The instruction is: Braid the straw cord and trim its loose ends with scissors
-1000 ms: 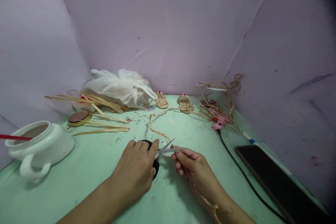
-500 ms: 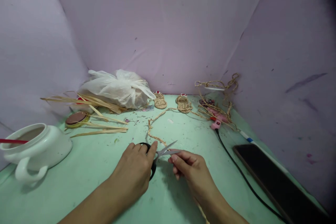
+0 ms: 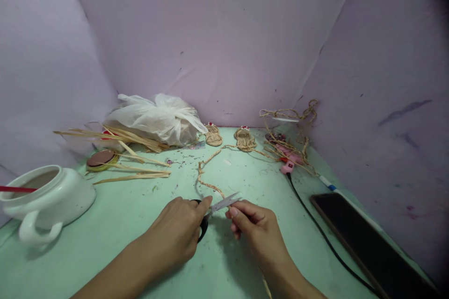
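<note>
My left hand (image 3: pixel 180 226) is closed round the black handles of a pair of scissors (image 3: pixel 221 204), whose blades point right and are nearly together. Between thumb and fingertips, my right hand (image 3: pixel 257 224) pinches a braided straw cord (image 3: pixel 209 186) close to the blade tips. From there the cord runs back across the table in a curve, and its other end trails below my right wrist. Whether the blades are on the cord or just beside it, I cannot tell. Farther back lie two small woven sandals (image 3: pixel 213 135), decorated with red and white bits.
At left are a white pot (image 3: pixel 66 201), a round tin (image 3: pixel 101 160), straw strips (image 3: pixel 136 175) and a white plastic bag (image 3: pixel 157 119). Right holds a pink glue gun (image 3: pixel 289 161) with a black cable (image 3: pixel 315 224), tangled cord (image 3: pixel 308 110) and a phone (image 3: pixel 365 243). Lilac walls enclose the table.
The scissor blades were spread apart and have closed by the cord near my right fingertips. My left hand has shifted slightly down; my right hand keeps its pinch.
</note>
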Action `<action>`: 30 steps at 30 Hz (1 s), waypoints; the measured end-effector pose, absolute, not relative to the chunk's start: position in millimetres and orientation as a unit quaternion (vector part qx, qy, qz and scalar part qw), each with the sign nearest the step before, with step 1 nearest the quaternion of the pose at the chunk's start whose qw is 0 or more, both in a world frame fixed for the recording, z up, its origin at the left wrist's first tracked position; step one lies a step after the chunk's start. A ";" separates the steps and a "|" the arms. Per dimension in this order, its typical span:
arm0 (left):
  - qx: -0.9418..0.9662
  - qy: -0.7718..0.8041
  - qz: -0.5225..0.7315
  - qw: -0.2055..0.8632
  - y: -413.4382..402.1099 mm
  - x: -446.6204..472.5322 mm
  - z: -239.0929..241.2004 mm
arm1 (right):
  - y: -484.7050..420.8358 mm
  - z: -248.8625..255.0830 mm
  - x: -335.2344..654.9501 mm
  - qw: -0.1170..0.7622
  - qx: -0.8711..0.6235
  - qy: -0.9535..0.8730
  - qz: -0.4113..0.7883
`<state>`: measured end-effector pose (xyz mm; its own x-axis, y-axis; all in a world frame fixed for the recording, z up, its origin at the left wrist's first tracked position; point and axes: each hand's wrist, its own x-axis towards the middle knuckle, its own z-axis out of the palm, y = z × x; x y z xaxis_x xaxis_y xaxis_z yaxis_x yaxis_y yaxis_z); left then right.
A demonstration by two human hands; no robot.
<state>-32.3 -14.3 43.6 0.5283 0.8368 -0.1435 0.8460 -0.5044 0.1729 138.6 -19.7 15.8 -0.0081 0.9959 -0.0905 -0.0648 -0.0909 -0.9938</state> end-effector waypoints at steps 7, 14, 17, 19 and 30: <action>0.827 0.520 0.093 0.193 -10.7 -36.5 54.7 | -16.2 11.4 136.0 0.534 -0.484 -0.337 0.606; 0.814 0.558 0.097 0.126 -9.0 -41.0 59.0 | -14.9 14.1 135.9 0.523 -0.481 -0.259 0.654; 0.838 0.538 0.029 0.086 -12.9 -36.1 58.3 | -15.1 15.0 137.1 0.519 -0.466 -0.251 0.671; 0.845 0.531 0.000 0.070 -15.7 -31.5 58.1 | -15.8 15.6 137.0 0.512 -0.449 -0.251 0.688; 0.835 0.543 -0.074 0.050 -23.9 -19.5 62.6 | -17.5 12.8 136.7 0.516 -0.481 -0.343 0.621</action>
